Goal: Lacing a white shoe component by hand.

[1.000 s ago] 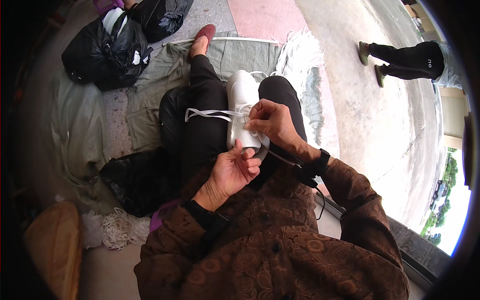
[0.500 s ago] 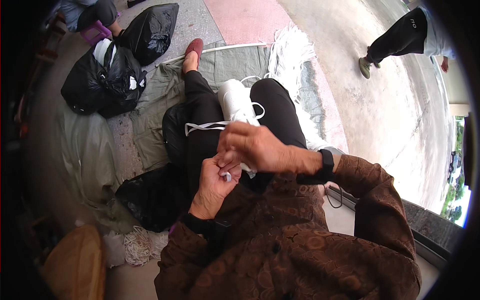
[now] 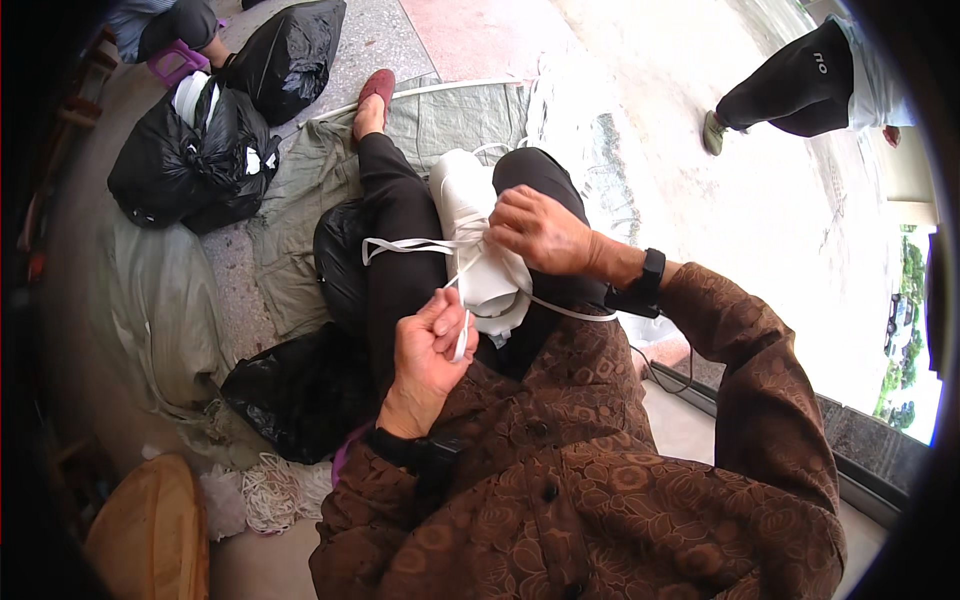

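White all over, the shoe [image 3: 497,276] lies between the legs of the black trousers [image 3: 393,195], toe pointing away. The left hand [image 3: 428,352] pinches a lace [image 3: 461,342] just beside the shoe's open end. The right hand [image 3: 546,232] is curled at the shoe's right side; I cannot tell what its fingertips pinch. A loop [image 3: 405,246] of lace lies across the trousers. Off to the left sits a black bag [image 3: 175,165].

Near the middle of the view, the white shoe [image 3: 462,200] lies toe toward twelve o'clock and opening toward six, its flat white lace [image 3: 432,245] looping toward nine, with strands running toward seven and four.
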Tool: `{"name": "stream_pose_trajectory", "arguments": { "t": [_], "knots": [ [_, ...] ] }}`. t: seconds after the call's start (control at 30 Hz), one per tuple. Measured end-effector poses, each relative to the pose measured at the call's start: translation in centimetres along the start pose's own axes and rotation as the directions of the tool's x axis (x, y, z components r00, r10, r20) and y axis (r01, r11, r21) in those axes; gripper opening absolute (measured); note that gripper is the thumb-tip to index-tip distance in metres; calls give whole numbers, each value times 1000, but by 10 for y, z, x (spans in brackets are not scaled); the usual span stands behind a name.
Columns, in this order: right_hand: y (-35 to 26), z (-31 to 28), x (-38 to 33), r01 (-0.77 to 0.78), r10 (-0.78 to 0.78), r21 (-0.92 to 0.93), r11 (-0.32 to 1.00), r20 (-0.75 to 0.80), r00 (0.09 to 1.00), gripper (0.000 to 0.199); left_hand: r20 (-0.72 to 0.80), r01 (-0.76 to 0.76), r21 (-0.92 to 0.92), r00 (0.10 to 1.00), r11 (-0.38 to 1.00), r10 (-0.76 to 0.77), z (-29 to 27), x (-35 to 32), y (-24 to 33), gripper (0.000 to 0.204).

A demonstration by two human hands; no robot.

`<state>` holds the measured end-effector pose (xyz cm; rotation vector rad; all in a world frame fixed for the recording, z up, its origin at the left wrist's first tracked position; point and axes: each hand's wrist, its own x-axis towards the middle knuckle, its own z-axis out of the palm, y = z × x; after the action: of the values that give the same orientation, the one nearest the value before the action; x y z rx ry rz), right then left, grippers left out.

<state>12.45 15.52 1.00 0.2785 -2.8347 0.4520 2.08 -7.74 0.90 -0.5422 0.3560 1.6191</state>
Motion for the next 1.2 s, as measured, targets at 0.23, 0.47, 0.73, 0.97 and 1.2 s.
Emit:
{"name": "stream_pose_trajectory", "arguments": {
  "t": [0.23, 0.47, 0.73, 0.97, 1.2],
  "knots": [
    [-40, -7, -28, -368, 468, 427, 826, -156, 870, 30, 189, -189, 982, 976, -6, 111, -9, -159, 125, 13],
    [-46, 13, 34, -475, 481, 236, 848, 32, 876, 39, 517, -65, 725, 709, -685, 480, 16, -67, 42, 58],
    [-43, 17, 31, -439, 442, 64, 896, -42, 896, 35, 640, -216, 528, 737, -821, 218, 20, 35, 13, 68],
    [143, -192, -280, -924, 882, -354, 146, -376, 284, 19, 696, -196, 373, 706, -907, 134, 14, 43, 11, 49],
    [-17, -30, -35, -438, 456, 145, 887, -130, 880, 54, 728, -264, 420, 669, -868, 149, 37, 40, -4, 73]
  ]
}}
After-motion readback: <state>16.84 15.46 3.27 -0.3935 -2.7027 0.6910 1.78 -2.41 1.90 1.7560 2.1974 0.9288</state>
